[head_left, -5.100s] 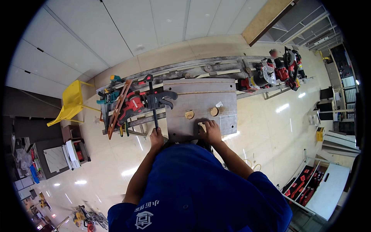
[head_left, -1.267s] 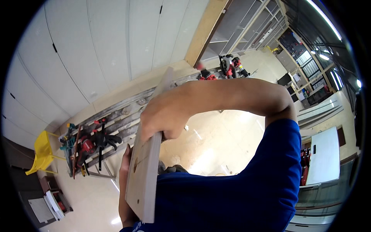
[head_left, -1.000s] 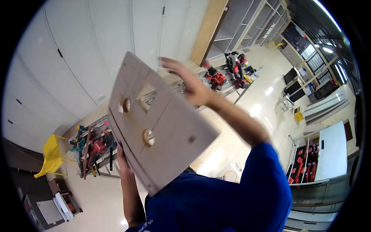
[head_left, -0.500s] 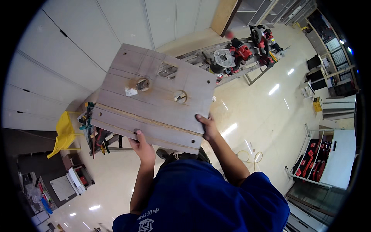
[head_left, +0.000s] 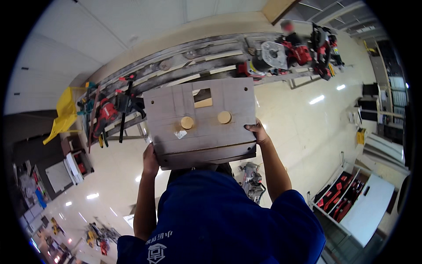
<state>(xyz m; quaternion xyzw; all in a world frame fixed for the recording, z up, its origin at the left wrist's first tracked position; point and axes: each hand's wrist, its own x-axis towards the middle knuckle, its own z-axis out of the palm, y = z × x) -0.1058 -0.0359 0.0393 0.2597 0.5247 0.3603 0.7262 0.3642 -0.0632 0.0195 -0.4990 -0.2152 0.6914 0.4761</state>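
Note:
A greyish-brown wooden board [head_left: 204, 136] is held up in front of my body, above the floor. It has a square cutout, two round holes, small holes near the corners and a groove along its near side. A torn white sticker [head_left: 180, 134] clings beside the left round hole. My left hand [head_left: 150, 163] grips the board's near left edge, its fingers partly hidden. On the right edge, my right hand [head_left: 260, 133] is closed with the thumb on top; its other fingers are hidden beneath.
Beyond the board runs a long slatted workbench [head_left: 176, 66]. Red power tools [head_left: 301, 53] stand at its right, with clamps [head_left: 126, 103] at its left. A yellow chair [head_left: 66, 110] is at far left. A tool [head_left: 252, 180] lies on the floor by my right arm; a drawer cart [head_left: 369, 207] stands right.
The board has swung level from its tilt and come lower and nearer my body. My left hand has shifted from its near edge to the left edge. More of the bench shows.

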